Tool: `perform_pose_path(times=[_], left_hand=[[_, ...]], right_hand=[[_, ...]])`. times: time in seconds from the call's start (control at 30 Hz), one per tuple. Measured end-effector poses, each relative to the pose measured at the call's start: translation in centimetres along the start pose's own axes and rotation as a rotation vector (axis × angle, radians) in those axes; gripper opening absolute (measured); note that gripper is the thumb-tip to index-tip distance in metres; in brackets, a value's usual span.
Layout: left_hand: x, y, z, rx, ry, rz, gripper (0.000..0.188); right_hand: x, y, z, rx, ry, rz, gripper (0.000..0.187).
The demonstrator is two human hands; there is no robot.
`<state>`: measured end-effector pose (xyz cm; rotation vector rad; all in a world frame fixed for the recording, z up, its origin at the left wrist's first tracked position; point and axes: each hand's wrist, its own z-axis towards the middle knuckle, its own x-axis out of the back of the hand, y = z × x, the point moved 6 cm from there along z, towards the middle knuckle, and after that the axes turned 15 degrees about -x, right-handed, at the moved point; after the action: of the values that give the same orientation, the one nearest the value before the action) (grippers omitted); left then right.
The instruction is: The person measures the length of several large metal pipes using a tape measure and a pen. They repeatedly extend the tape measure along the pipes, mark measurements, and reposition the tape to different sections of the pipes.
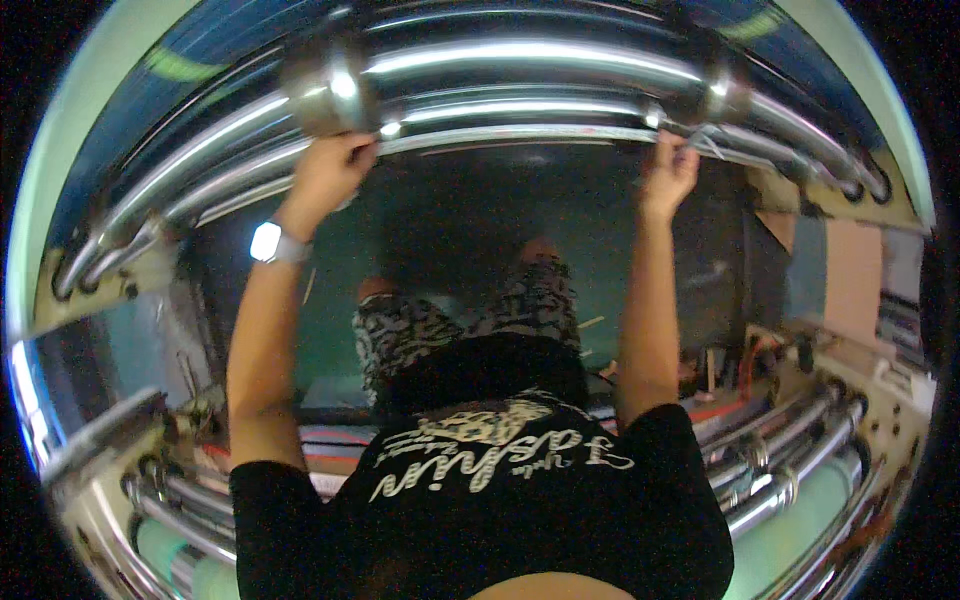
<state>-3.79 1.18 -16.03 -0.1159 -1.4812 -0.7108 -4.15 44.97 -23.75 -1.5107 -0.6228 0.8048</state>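
My left hand (328, 178), a watch (268, 242) on its wrist, is raised to the rollers with its fingers closed just below a wide dull metal collar (330, 85). What those fingers grip is hidden. Over to the right, my right hand (670, 182) is raised to the same height, fingertips pinched together. A thin, bent grey metal tool (708, 142) sticks out beside its fingertips; blur hides its exact kind. Between my hands a pale narrow strip (520, 134) runs along under a shiny metal bar (530, 107).
A thicker polished roller (530, 58) carries a second collar (720, 85) at right. Cream side frames (895, 205) hold the bar ends. More rollers (790, 490) lie behind me at the lower right. A dark green floor (440, 225) shows beneath my arms.
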Motion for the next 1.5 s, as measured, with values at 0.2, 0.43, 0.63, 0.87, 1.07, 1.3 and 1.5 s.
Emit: perform_pose_path(times=[0.2, 0.43, 0.63, 0.87, 1.07, 1.3, 1.5], left_hand=[[0.0, 0.0, -0.4, -0.054, 0.089, -0.039, 0.017], [0.8, 0.7, -0.1, -0.056, 0.051, -0.012, 0.022], [-0.7, -0.9, -0.4, -0.025, 0.100, 0.002, 0.020], [0.3, 0.2, -0.2, 0.041, 0.035, -0.081, 0.020], [-0.9, -1.3, -0.6, 0.078, 0.003, -0.137, 0.022], [0.3, 0.4, -0.2, 0.022, 0.003, -0.042, 0.024], [0.0, -0.1, -0.4, 0.037, 0.035, -0.090, 0.023]], right_hand=[[-0.7, -0.4, -0.3, -0.089, -0.081, 0.120, 0.010], [-0.1, 0.1, 0.9, -0.074, -0.113, 0.104, 0.009], [0.1, 0.3, 0.1, -0.129, 0.024, -0.005, 0.019], [-0.6, 3.7, -3.1, -0.696, -0.086, 0.283, 0.040], [-2.6, 5.3, -3.3, -0.828, -0.350, 0.478, 0.046], [-2.6, 5.9, -3.4, -0.834, -0.387, 0.566, 0.049], [-2.6, 4.8, -3.4, -0.795, -0.317, 0.554, 0.044]])
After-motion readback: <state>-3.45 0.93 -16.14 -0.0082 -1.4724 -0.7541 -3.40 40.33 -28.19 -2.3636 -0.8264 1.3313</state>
